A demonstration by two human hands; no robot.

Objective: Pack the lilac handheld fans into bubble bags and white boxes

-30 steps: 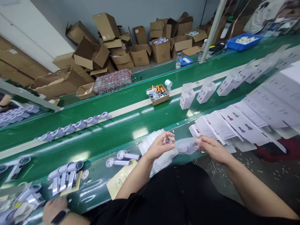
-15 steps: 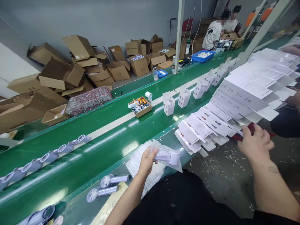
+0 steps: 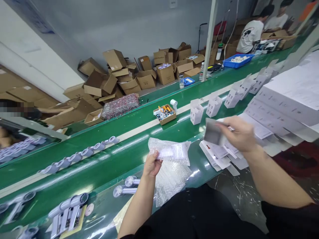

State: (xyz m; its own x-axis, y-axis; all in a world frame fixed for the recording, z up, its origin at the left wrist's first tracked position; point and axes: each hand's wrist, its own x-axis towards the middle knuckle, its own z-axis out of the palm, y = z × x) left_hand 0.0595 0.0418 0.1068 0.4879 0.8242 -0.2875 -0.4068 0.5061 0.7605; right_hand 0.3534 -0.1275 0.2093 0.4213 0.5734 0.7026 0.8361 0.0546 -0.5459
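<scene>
My left hand (image 3: pixel 152 163) is closed on a clear bubble-wrap bag (image 3: pixel 171 151) with a pale lavender item inside, held above the near bench edge. More bubble-wrap bags (image 3: pixel 171 177) lie flat just below it. On the right, my right hand (image 3: pixel 238 132) grips a grey, flat-sided piece (image 3: pixel 213 131) that looks like a small carton, smeared by motion. Beneath that hand are overlapping printed white flattened cartons (image 3: pixel 216 154). Left of my left forearm lie two lavender handheld fans (image 3: pixel 119 191).
Open white boxes (image 3: pixel 196 113) stand in a row on the green conveyor (image 3: pixel 139 146). A small parts carton (image 3: pixel 165 116) sits farther left, with lavender fan bodies (image 3: pixel 87 152) lined up beyond. Co-workers (image 3: pixel 250 35) are at the far right; another person is at left.
My right hand has come up and left from the carton stack, with the grey piece now in it. The bagged item stays in my left hand, turned slightly. The view has swung left.
</scene>
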